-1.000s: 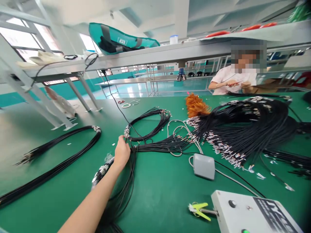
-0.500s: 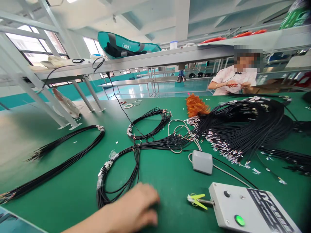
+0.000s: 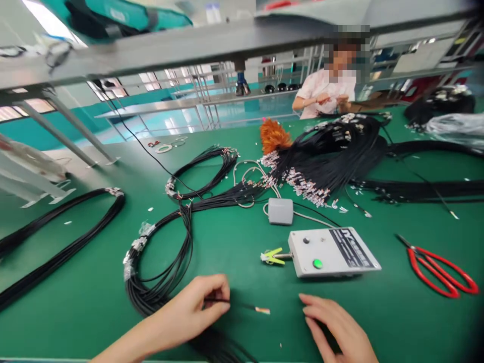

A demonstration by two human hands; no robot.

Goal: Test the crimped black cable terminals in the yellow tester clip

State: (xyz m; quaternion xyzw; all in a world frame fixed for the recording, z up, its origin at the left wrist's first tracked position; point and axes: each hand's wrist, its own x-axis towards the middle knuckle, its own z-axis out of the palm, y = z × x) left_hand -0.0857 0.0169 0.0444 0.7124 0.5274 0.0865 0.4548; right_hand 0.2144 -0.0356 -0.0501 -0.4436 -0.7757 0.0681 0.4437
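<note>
The left hand (image 3: 196,310) pinches a thin black cable (image 3: 242,305) between thumb and fingertips, just left of the grey box (image 3: 333,250); the cable's stripped, coloured tip points toward the right hand (image 3: 335,327). The right hand lies open, fingers flat on the green counter (image 3: 242,282), below the box and holding nothing. A coil (image 3: 159,275) of black cables lies left of the box, beside the left hand. Red scissors (image 3: 438,264) lie right of the box. A person (image 3: 327,85) sits well beyond it.
</note>
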